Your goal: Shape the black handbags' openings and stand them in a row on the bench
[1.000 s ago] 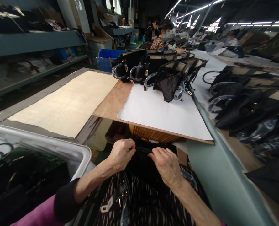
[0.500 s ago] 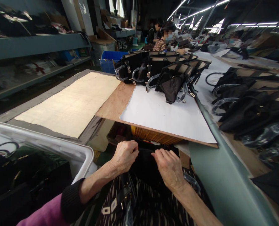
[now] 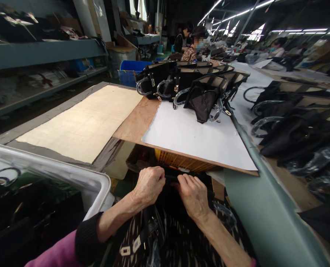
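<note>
A black handbag rests on my lap, its upper edge raised toward the table. My left hand is closed on that edge at the left, the fingertips curled out of sight. A short way to the right, my right hand pinches the same edge between thumb and fingers. Straps with pale metal-fitted tabs hang from the bag at the lower left. Clear plastic wrap covers a handle beside my right wrist. Much of the bag blends into dark patterned cloth under it.
Several black handbags stand on the table ahead, behind a white sheet. More handbags line the right-hand table. A white bin with black bags is at my left. A yellow basket sits under the board. Co-workers sit farther back.
My right hand has shifted slightly left along the bag's edge, closer to my left hand. Both hands keep their grip.
</note>
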The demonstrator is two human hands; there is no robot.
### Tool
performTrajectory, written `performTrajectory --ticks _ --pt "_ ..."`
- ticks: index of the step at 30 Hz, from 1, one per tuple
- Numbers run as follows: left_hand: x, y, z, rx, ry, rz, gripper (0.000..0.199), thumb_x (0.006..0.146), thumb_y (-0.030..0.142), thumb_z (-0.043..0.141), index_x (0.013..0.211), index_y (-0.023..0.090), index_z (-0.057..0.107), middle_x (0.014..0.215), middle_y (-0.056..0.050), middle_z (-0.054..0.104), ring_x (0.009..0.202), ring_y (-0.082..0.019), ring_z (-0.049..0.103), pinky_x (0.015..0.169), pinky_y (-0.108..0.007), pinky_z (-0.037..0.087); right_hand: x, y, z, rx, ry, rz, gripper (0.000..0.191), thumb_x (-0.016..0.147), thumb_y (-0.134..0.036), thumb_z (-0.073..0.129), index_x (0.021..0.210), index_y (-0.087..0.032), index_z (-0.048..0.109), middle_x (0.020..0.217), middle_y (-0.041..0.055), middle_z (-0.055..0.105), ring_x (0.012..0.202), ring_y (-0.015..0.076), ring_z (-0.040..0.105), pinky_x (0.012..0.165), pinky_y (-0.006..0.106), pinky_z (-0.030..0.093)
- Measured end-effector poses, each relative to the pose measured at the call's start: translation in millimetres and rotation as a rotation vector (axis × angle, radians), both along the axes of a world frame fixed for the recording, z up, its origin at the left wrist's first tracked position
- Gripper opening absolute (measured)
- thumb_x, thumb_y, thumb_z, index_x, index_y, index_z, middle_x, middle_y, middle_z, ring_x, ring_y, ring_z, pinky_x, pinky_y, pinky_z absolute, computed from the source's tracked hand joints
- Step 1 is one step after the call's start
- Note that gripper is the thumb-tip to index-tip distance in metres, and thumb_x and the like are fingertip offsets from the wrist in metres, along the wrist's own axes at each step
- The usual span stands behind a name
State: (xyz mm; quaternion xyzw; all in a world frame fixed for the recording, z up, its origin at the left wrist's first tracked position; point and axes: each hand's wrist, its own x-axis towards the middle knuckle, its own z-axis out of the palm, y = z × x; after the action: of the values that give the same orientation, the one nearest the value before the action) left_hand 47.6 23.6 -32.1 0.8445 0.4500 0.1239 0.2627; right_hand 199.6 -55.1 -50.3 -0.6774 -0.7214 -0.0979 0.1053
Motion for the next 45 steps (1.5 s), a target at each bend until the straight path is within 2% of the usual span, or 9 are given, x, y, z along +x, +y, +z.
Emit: performTrajectory --ticks 10,14,16,21,26,30,34,39,45 --pt "-2 1 0.8 -0.045 -0.039 -0.002 0.010 0.068 0.018 0.051 0.059 0.018 0.052 0.058 0.004 0.053 0.056 -0.010 0.046 0.054 -0.021 0.027 2 5 13.4 -0.112 0.172 -0.024 0.015 0.079 -0.022 0.057 0.065 -0.020 0.053 0.065 -0.0027 0.061 0.065 0.0129 0.055 0.061 0.025 0.030" --pt "-1 1 2.5 -0.056 -0.058 -0.009 0.010 0.068 0.018 0.052 0.058 0.017 0.052 0.057 0.004 0.052 0.056 -0.010 0.045 0.054 -0.021 0.026 1 6 20.1 -0.169 0.258 -0.011 0.005 0.081 -0.024 0.056 0.076 -0.023 0.058 0.073 -0.0037 0.064 0.069 0.0126 0.058 0.063 0.023 0.032" --pt "-1 1 2.7 -0.069 -0.067 -0.021 0.010 0.068 0.017 0.052 0.058 0.017 0.052 0.057 0.004 0.052 0.056 -0.010 0.045 0.054 -0.021 0.026 -3 8 23.7 -0.191 0.247 -0.013 0.008 0.083 -0.023 0.052 0.079 -0.024 0.059 0.074 -0.0038 0.065 0.068 0.0126 0.059 0.061 0.024 0.032" --pt "-4 1 3.3 -0.106 -0.063 0.001 0.010 0.068 0.017 0.050 0.058 0.017 0.052 0.056 0.004 0.050 0.055 -0.009 0.044 0.054 -0.020 0.026 -8 11 34.3 -0.276 0.150 -0.049 0.021 0.085 -0.026 0.048 0.066 -0.022 0.057 0.067 -0.0029 0.066 0.063 0.0134 0.060 0.058 0.025 0.029" --pt "-7 4 4.1 -0.126 -0.069 0.008 0.012 0.069 0.018 0.048 0.058 0.017 0.051 0.055 0.004 0.048 0.055 -0.010 0.042 0.054 -0.020 0.026 18 1 41.6 -0.392 0.227 -0.082 0.024 0.084 -0.034 0.048 0.066 -0.023 0.059 0.066 -0.0023 0.066 0.067 0.0137 0.060 0.058 0.023 0.029" --pt "-8 5 4.1 -0.142 -0.090 -0.016 0.012 0.069 0.017 0.048 0.057 0.016 0.051 0.055 0.004 0.048 0.055 -0.009 0.042 0.055 -0.020 0.027 40 -13 42.1 -0.449 0.374 -0.134 0.027 0.085 -0.036 0.043 0.070 -0.024 0.061 0.059 -0.0035 0.062 0.059 0.0120 0.056 0.056 0.022 0.030" --pt "-10 4 7.3 -0.145 -0.094 -0.019 0.012 0.069 0.018 0.049 0.057 0.016 0.051 0.055 0.004 0.048 0.055 -0.009 0.043 0.055 -0.020 0.028 49 -21 43.3 -0.427 0.475 -0.137 0.025 0.086 -0.036 0.041 0.076 -0.025 0.062 0.060 -0.0035 0.060 0.059 0.0124 0.054 0.059 0.022 0.032" --pt "-12 4 9.5 -0.154 -0.083 -0.016 0.012 0.069 0.018 0.049 0.057 0.016 0.051 0.054 0.004 0.047 0.055 -0.009 0.043 0.055 -0.020 0.028 55 -23 42.9 -0.373 0.483 -0.133 0.032 0.087 -0.035 0.037 0.064 -0.022 0.056 0.055 -0.0036 0.054 0.055 0.0120 0.049 0.058 0.023 0.032" --pt "-12 5 5.3 -0.087 -0.028 -0.060 0.011 0.071 0.015 0.047 0.061 0.017 0.051 0.057 0.004 0.049 0.057 -0.010 0.045 0.056 -0.021 0.032 52 -25 37.1 -0.341 0.515 -0.142 0.030 0.086 -0.032 0.038 0.064 -0.021 0.056 0.057 -0.0035 0.053 0.056 0.0117 0.048 0.056 0.023 0.031"
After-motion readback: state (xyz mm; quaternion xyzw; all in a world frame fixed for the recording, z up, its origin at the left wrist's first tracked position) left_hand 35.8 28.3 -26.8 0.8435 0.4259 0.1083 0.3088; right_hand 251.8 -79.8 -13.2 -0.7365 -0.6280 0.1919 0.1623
